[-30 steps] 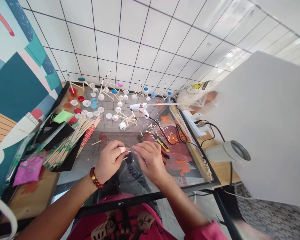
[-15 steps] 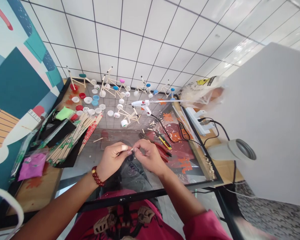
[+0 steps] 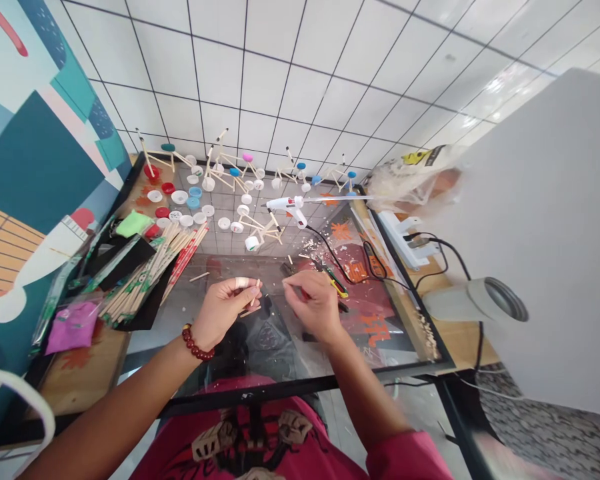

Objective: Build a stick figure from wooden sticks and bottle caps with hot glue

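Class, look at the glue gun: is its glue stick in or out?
Partly in: the clear glue stick juts from the glue gun's rear.

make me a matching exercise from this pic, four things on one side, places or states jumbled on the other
1. left hand
2. glue gun
3. beaded bracelet
4. power strip

A. has a black plug in it
B. worn around a wrist
C. pinches a small stick
D. lies with a long clear rod sticking out of its back

Right pairs: 1-C, 2-D, 3-B, 4-A
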### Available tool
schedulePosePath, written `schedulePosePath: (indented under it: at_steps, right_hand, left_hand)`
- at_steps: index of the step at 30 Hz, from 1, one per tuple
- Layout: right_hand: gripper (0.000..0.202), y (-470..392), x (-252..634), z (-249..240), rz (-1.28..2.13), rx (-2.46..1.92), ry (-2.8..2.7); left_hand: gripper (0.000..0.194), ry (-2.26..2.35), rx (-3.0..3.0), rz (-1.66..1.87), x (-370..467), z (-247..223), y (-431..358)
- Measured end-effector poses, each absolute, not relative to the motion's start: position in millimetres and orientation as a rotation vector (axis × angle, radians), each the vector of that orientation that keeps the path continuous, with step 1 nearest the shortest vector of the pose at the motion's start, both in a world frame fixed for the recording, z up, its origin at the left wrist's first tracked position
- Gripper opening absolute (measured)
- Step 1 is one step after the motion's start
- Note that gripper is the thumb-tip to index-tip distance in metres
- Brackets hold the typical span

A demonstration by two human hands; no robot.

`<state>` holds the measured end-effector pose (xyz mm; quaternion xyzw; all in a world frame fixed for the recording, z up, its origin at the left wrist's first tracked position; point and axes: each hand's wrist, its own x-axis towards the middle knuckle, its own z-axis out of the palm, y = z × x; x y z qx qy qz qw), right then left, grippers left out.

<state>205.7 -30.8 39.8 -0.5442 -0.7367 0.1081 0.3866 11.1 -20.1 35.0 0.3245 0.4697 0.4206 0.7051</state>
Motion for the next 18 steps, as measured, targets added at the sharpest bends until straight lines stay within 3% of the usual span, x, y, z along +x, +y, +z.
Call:
schedulePosePath:
  at_steps: [4, 8, 12, 18]
  right_hand:
    - [0.005, -23, 217, 36, 0.201, -1.546, -1.922]
    - [0.029, -27, 200, 41, 0.333, -1.28, -2.054]
    - [0.034, -29, 183, 43, 0.321, -1.127, -2.198]
    - [0.011, -12, 179, 34, 0.576, -1.04, -1.888]
  left_hand:
    - [0.041, 1.007, 0.709, 0.907, 9, 37, -20]
    - [0.038, 0.992, 0.765, 0.873, 8, 36, -20]
    - [0.034, 0.977, 0.818, 0.878, 7, 32, -18]
    - [0.027, 1.141, 1.209, 0.859, -6, 37, -8]
